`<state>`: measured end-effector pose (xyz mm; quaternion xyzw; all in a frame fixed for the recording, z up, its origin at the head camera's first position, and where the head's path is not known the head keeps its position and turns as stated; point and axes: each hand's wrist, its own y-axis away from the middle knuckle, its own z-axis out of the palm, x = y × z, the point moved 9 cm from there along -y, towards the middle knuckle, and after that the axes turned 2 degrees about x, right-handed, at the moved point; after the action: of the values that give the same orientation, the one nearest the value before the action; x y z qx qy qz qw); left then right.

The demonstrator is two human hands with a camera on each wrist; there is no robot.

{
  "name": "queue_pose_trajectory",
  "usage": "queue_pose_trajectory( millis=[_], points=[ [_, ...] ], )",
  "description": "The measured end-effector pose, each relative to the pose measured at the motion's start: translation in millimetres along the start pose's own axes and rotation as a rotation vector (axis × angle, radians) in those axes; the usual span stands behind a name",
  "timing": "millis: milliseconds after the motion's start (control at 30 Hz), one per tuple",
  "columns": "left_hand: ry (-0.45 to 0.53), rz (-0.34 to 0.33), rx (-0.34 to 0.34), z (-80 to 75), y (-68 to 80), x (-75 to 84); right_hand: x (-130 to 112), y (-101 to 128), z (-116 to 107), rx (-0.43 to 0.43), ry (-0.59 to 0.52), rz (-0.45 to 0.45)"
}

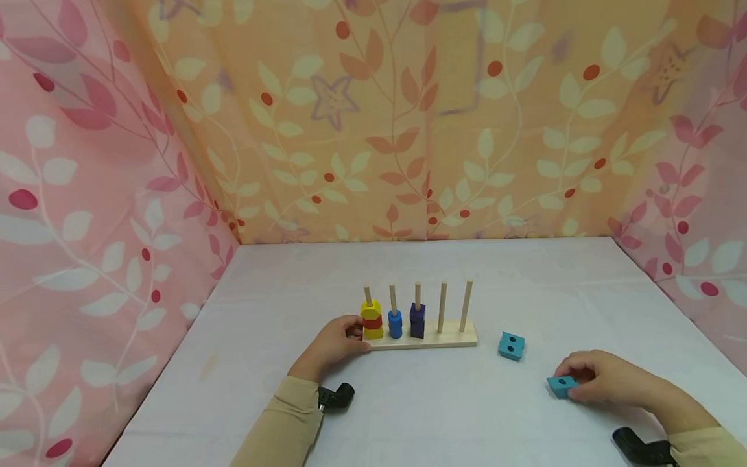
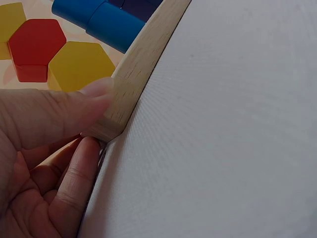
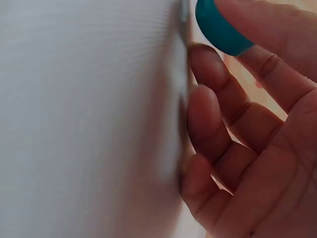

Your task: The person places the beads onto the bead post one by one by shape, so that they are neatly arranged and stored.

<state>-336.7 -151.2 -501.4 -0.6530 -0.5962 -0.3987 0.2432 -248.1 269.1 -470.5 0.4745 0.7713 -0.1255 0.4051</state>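
Observation:
A wooden peg stand (image 1: 432, 344) with several upright pegs stands mid-table. Its left peg carries a red block (image 1: 372, 322) between two yellow ones; blue pieces (image 1: 395, 325) sit on the second peg, dark purple blocks (image 1: 417, 322) on the third. The two right pegs are bare. My left hand (image 1: 335, 340) grips the stand's left end, thumb along the front edge, as the left wrist view shows (image 2: 49, 119). To the right, my right hand (image 1: 613, 377) pinches a teal block (image 1: 561, 387) with a hole, low over the table. Only part of that block shows in the right wrist view.
Between the stand and my right hand lies a teal piece (image 1: 511, 347) with two holes; whether it is one block or two touching, I cannot tell. A white cloth covers the table (image 1: 432, 415). Patterned curtains (image 1: 373, 130) hang at the back and sides.

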Motion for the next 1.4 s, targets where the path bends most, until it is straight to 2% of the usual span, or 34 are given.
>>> queue_pose_trajectory(
  millis=[200,467,700,1100,1300,1400],
  points=[
    [0.002,0.023,-0.002,-0.5,-0.5,2.5,-25,-10,-14,0.077,-0.021,-0.018],
    [0.013,0.025,-0.007,0.3,-0.3,1.9,-82,-28,-40,0.323,0.060,-0.071],
    [-0.003,0.036,-0.006,0.2,-0.8,3.6,-121,-43,-59,0.486,0.016,-0.131],
    [-0.019,0.054,0.002,-2.4,0.2,-0.3,-164,-85,-59,0.503,-0.087,-0.190],
    [-0.008,0.077,-0.006,-1.0,-1.7,2.2,-171,-105,-54,0.488,-0.124,-0.168],
    [-0.011,0.076,-0.006,-0.5,-1.3,3.1,-174,-114,-52,0.480,-0.133,-0.188]
  ],
)
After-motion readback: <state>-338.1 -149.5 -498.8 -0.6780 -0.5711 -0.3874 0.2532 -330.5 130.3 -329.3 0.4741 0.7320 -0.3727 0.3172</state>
